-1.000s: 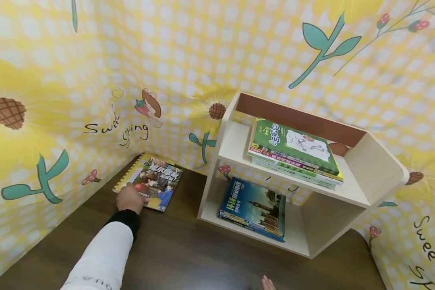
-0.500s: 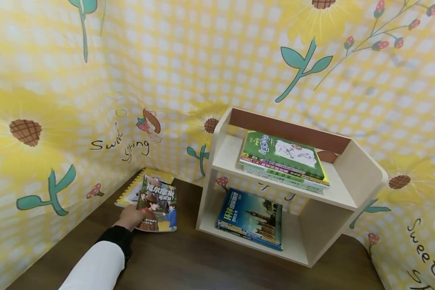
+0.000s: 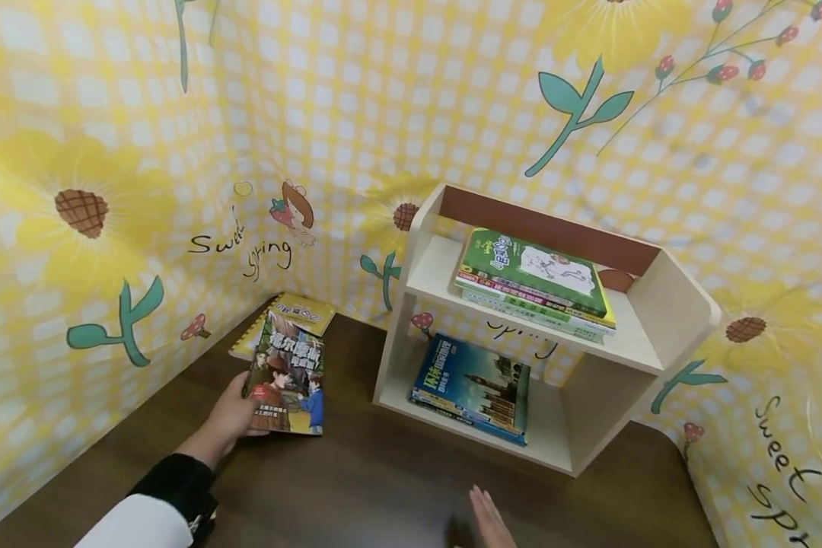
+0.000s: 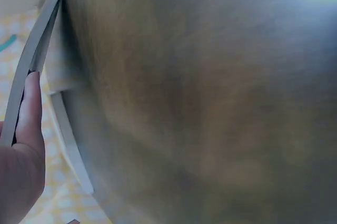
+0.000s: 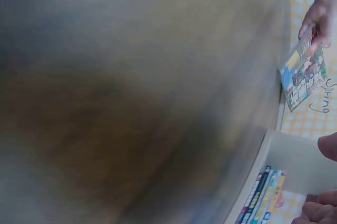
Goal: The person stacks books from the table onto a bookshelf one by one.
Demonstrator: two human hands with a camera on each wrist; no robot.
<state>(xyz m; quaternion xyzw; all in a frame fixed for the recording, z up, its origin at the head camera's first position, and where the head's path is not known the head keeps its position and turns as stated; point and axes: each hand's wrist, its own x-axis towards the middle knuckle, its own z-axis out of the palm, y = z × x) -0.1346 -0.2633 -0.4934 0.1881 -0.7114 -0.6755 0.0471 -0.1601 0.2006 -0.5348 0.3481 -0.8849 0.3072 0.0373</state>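
Note:
My left hand (image 3: pixel 231 415) grips the left edge of a paperback book (image 3: pixel 291 377) with a colourful illustrated cover, lifted off the dark table. In the left wrist view the left thumb or a finger lies against the book (image 4: pixel 31 50), seen edge-on. Under and behind it lies a yellow book (image 3: pixel 308 313), partly hidden by the held one. The right hand (image 3: pixel 489 521) shows at the bottom of the head view with straight fingers, over the table in front of the shelf. In the right wrist view, parts of the right hand (image 5: pixel 321 211) appear at the right edge, holding nothing.
A two-tier wooden shelf (image 3: pixel 393 361) stands on the dark table (image 3: pixel 356 487). Its upper tier bears a stack of green books (image 3: pixel 534 274); the lower tier holds several books with a blue one (image 3: pixel 473 384) on top. Yellow checked cloth (image 3: pixel 342 114) covers the walls behind.
My left hand has taken the illustrated book off the yellow book, raised it and drawn it towards me. The right hand, out of sight half a second ago, shows again at the bottom.

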